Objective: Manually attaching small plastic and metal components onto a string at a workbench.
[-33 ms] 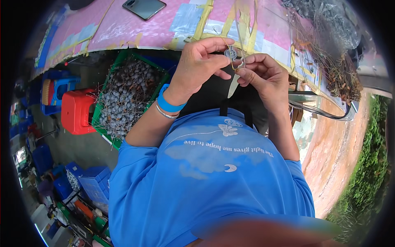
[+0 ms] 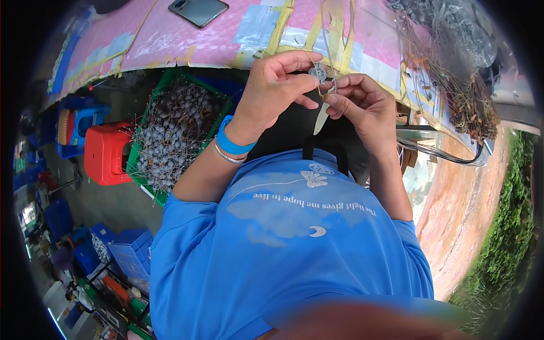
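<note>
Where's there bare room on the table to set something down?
The pink table looks bare, tape aside, left of the phone and between phone and left hand. Its right end is crowded with dry stems and crumpled plastic.

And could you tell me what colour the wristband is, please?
The wristband is blue, in the head view.

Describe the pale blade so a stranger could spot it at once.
Find the big blue shirt, then the right hand just beyond its upper edge. From beneath that hand, the blade points toward the shirt. Unlike the thin strand and round grey piece nearby, it is broad, flat and tapers to a point.
</note>
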### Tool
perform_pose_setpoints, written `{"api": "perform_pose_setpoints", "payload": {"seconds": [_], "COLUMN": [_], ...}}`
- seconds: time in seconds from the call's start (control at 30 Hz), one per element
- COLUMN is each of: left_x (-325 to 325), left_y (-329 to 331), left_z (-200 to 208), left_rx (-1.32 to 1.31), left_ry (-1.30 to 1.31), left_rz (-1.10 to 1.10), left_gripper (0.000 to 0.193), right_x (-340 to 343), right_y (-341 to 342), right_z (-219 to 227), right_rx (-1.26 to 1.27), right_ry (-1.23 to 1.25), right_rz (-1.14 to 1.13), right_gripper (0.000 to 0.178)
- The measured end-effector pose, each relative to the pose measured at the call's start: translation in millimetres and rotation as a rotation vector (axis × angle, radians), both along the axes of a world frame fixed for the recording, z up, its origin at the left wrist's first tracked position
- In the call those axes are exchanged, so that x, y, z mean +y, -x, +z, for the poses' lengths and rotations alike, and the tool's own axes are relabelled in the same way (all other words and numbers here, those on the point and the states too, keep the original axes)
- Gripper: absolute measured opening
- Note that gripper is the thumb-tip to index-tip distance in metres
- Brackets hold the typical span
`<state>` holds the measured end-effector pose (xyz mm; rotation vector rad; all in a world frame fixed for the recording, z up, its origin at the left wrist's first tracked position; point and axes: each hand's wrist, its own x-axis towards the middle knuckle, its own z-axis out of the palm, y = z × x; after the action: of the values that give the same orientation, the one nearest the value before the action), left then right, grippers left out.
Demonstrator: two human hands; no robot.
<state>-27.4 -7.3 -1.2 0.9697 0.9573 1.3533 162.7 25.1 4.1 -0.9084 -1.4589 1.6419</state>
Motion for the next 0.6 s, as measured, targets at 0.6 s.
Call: {"api": "perform_pose_setpoints", "payload": {"seconds": [0.6], "left_x": [-7.8], "left_y": [-10.5], "left_z": [16.2], "left_rx": [0.017], "left_ry": [0.054], "left_rz": [-0.166], "left_gripper": [0.023], "right_x": [22.6], "right_y": [-0.4], "right_z": [-9.6], "right_rx": [0.242], "right_ry": [-0.046], "right_rz": [0.065], "right_gripper": [0.029]}}
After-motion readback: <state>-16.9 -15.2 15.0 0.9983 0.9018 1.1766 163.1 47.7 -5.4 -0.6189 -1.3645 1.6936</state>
